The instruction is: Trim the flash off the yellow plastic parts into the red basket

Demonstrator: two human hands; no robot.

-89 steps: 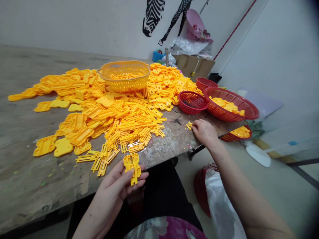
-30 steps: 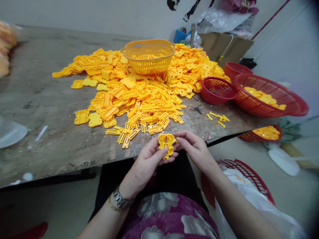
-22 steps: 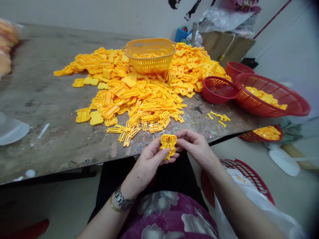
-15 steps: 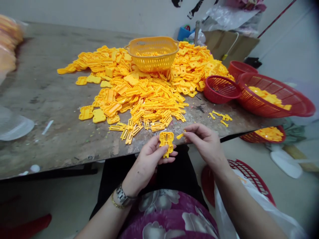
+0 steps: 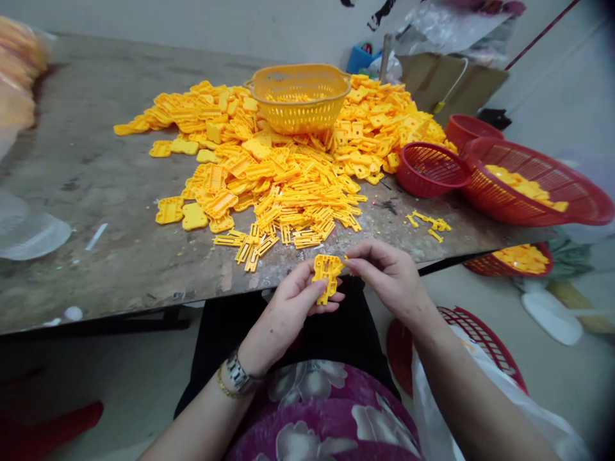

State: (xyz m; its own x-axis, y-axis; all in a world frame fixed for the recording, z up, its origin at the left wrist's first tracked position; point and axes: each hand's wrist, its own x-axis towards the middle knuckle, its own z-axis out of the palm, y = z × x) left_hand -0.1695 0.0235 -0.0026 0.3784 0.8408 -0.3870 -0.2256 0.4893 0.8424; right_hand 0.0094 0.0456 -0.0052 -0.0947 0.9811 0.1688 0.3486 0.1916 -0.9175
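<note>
A plate point(image 5: 327, 271) is gripped by the left hand point(image 5: 286, 308), a piece point(image 5: 339, 266), seemingly not yet fitted, is pinched by the right hand point(image 5: 391, 278), and a pile point(image 5: 307, 179) is left loose.

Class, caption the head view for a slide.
Left hand holds a yellow panel, right hand a small yellow piece at its edge, yellow parts heaped beyond.

The left forearm point(image 5: 202, 406) is being slanted from the near left toward the middle, the left hand point(image 5: 294, 287) being held half-curled, its thumb point(image 5: 313, 292) laid above the fingers point(image 5: 330, 308). From the near right, the right forearm point(image 5: 473, 374) is being stretched inward, and the right hand point(image 5: 391, 278) is being held in a pinch just beside the left.
</note>
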